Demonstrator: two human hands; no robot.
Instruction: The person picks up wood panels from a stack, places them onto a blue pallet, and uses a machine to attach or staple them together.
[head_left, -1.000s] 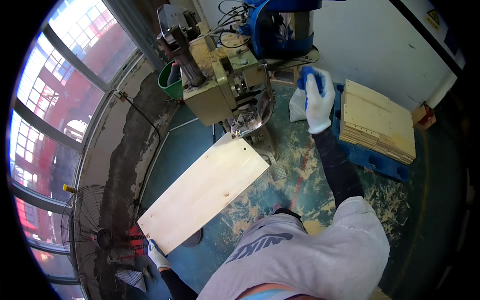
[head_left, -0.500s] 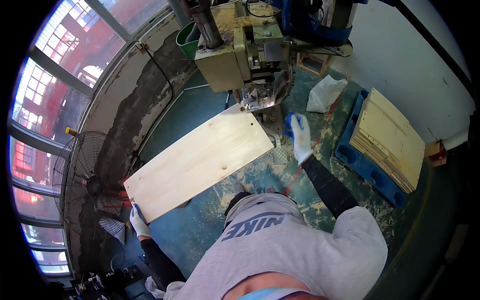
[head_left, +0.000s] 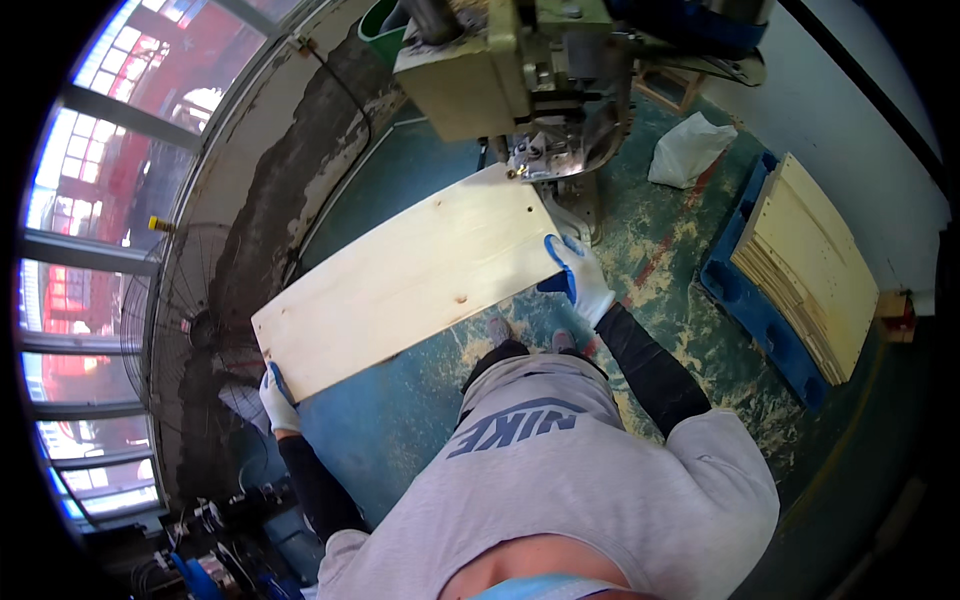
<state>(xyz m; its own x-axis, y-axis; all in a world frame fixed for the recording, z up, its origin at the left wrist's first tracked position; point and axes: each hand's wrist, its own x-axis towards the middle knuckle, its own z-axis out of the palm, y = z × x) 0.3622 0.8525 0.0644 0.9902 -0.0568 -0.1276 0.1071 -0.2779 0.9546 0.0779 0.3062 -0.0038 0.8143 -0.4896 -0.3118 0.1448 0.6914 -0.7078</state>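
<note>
A long pale wooden board [head_left: 410, 285] stretches between my two gloved hands, its far right corner at the metal work head of a green machine [head_left: 460, 90]. A small dark hole shows near that end. My left hand [head_left: 278, 398], in a white glove with blue on it, grips the board's near left corner. At the right end, my right hand [head_left: 578, 278] is closed on the near corner, with the thumb on top and the blue-coated fingers partly beneath the board.
On the right, a stack of wooden boards [head_left: 810, 260] lies on a blue pallet [head_left: 765, 320]. A white sack [head_left: 690, 150] rests on the sawdust-strewn floor. To the left stands a wire-caged fan [head_left: 200, 325] beside the windows. A green bucket [head_left: 385, 35] is behind the machine.
My right hand has come down from beside the machine and taken hold of the board's right corner. My left hand keeps its grip. The whole view has shifted slightly.
</note>
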